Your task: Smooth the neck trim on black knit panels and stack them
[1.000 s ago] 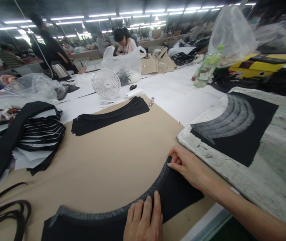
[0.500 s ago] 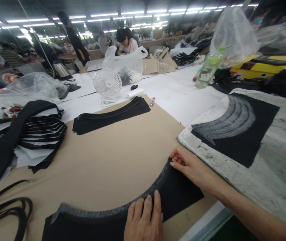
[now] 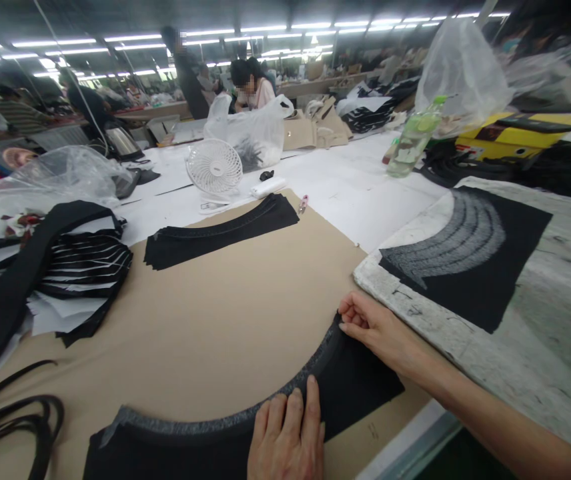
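Note:
A curved black fabric piece (image 3: 345,387) with a grey inner edge lies on the tan paper sheet (image 3: 225,313) at the near table edge. My left hand (image 3: 288,440) rests flat on it near the middle of the curve, fingers together and stretched out. My right hand (image 3: 373,327) pinches the fabric's far right tip between closed fingers. A second stack of curved black pieces (image 3: 215,233) lies further back on the tan sheet.
A padded grey board (image 3: 540,320) with a black cut piece (image 3: 465,253) sits at right. Black striped fabric (image 3: 65,267), black cords (image 3: 10,420), plastic bags, a small white fan (image 3: 214,167) and a green bottle (image 3: 415,133) stand around. Other people work at far tables.
My hands have stayed on the curved fabric almost unmoved. In the background a standing person has walked from left toward the right.

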`<state>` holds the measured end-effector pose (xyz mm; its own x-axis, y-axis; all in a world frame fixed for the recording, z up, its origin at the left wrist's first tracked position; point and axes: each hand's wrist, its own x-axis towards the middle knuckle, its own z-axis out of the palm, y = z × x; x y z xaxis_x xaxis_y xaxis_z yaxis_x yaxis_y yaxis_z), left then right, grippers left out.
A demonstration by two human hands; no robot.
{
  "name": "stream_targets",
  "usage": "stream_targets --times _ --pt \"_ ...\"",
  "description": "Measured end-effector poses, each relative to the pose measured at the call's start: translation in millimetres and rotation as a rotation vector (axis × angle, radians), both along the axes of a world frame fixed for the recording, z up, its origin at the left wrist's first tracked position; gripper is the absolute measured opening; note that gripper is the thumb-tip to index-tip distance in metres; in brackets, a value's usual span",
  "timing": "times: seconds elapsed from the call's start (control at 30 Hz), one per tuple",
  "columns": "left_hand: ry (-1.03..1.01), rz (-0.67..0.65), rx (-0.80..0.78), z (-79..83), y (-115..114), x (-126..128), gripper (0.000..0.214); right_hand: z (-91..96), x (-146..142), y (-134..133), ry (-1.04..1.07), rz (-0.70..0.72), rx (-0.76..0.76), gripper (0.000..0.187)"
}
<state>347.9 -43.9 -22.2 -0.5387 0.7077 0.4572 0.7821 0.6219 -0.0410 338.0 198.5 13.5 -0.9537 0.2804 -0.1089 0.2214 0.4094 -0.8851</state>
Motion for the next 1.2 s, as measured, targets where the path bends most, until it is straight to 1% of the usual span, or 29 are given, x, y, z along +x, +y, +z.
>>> stream_targets --times 0.1,0.27,0.43,0.53,0.63,0.83,1.0,1.2 --pt "0.002 0.004 -0.004 0.4 0.2 0.3 0.036 0.3 0.5 -0.3 0.008 -0.009 -0.001 0.012" --pt "-0.004 0.009 -0.009 0.7 -0.2 0.6 0.035 1.5 2.4 -3.3 0.026 -0.016 0.075 0.010" --pt "-0.007 0.015 0.000 -0.2 0.4 1.5 0.035 3.1 3.9 -5.5 0.035 -0.026 0.110 0.012" --pt "-0.013 0.015 0.002 -1.1 0.6 1.8 0.035 6.3 4.8 -5.2 -0.007 -0.025 0.143 0.011" --pt "-0.008 0.014 0.008 -1.5 0.3 1.5 0.035 10.3 5.1 -4.4 -0.057 0.007 0.169 0.008" --pt "0.009 0.023 0.004 0.3 0.8 1.3 0.035 15.5 3.5 -2.5 -0.063 0.026 0.133 0.014" --pt "0.018 0.028 -0.003 0.2 1.1 2.0 0.036 13.0 1.8 -0.8 -0.077 0.044 0.181 0.015" --pt "0.008 0.022 0.003 -0.5 0.3 2.3 0.037 10.7 -0.5 -2.0 -0.072 0.047 0.273 0.012"
